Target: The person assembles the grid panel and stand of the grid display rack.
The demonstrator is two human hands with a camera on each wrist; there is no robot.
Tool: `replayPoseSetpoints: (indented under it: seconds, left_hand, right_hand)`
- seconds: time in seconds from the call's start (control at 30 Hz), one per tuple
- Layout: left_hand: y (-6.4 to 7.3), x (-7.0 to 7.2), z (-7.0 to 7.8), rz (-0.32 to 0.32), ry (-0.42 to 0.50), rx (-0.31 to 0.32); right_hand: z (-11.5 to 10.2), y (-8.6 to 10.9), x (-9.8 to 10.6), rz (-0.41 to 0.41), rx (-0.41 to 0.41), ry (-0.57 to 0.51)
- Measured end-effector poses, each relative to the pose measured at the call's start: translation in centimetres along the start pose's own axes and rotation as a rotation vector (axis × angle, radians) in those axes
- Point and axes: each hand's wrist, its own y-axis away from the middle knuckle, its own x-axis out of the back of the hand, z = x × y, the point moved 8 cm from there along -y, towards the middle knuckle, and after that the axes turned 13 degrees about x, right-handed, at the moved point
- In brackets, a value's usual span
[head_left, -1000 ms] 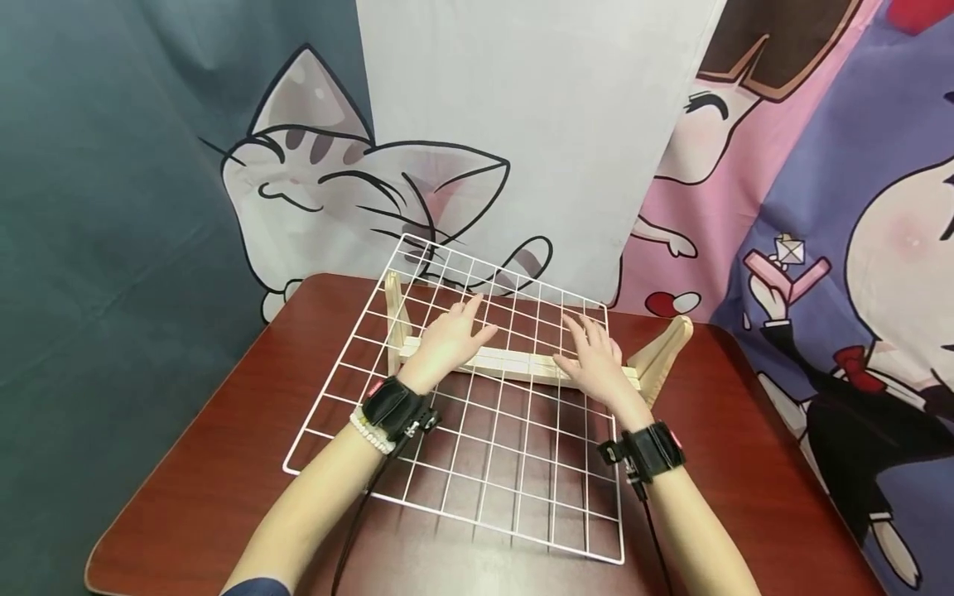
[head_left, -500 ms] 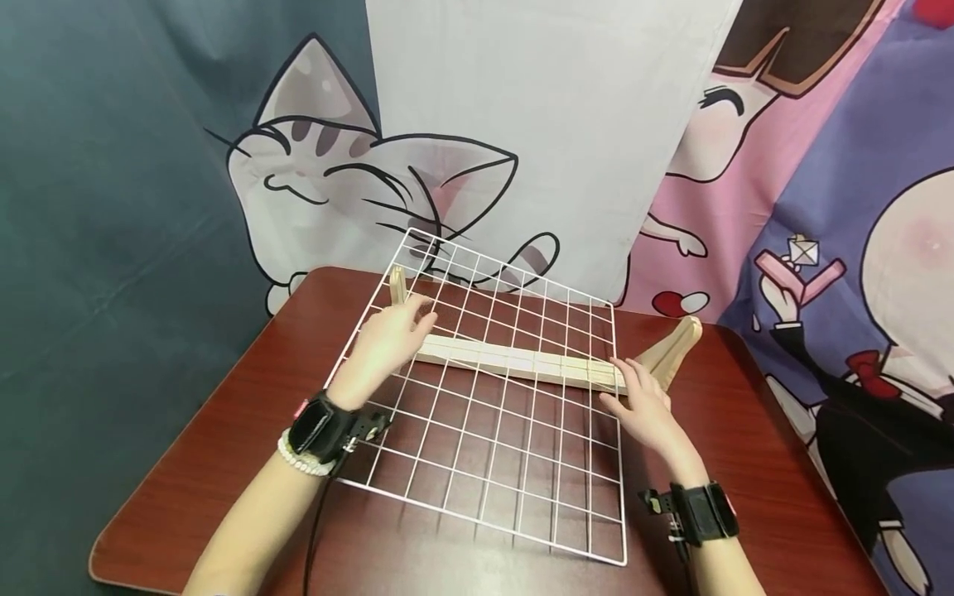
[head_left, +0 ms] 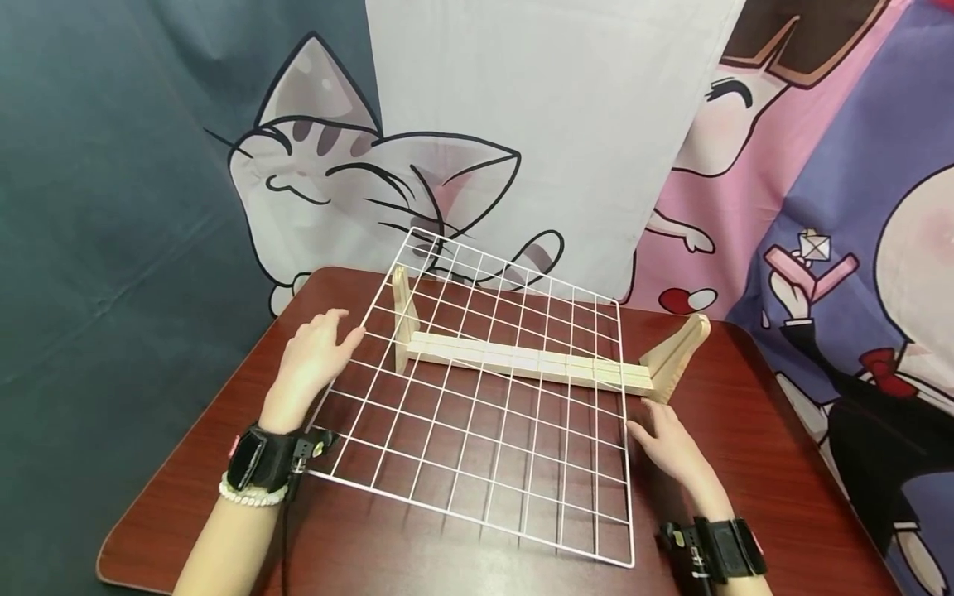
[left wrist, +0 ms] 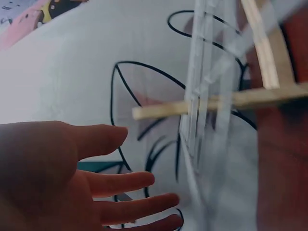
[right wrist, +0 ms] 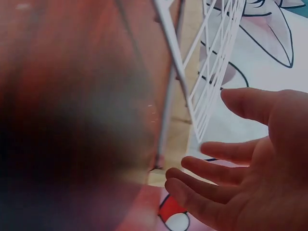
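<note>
One left hand (head_left: 313, 352), thumb and fingers apart and holding nothing, is hovering just beside a white wire grid (head_left: 471, 399), which is slanting across a wooden stand (head_left: 514, 359); the right hand (head_left: 667, 439), likewise unclenched, is hovering near its right edge.

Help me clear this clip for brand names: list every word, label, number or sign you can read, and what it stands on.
None can be read.
Left strap: red tag, too small to read.
Right strap: red tag, too small to read.
Grid, wooden frame and table: no lettering seen.
Backdrop: cartoon drawings, no readable lettering.
</note>
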Motion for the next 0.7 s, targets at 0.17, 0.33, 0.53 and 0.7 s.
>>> replayPoseSetpoints:
  seconds: [0.17,0.33,0.53,0.7]
  left_hand:
    - [0.1,-1.5,-2.0,-0.095,0.005,0.009]
    - [0.4,-2.4,-2.7,-0.176,0.056,0.012]
    - [0.8,-2.2,-3.1,-0.238,0.06,0.01]
    - [0.8,-2.4,-2.8,-0.303,0.065,-0.023]
  right_hand:
    - [0.2,0.7,-0.5,-0.037,-0.018,0.006]
    - [0.5,1.0,-1.3,-0.055,-0.047,-0.02]
    - [1.4,1.6,-2.6,-0.109,-0.116,-0.141]
    - [1.3,2.0,-3.2,-0.129,-0.138,-0.287]
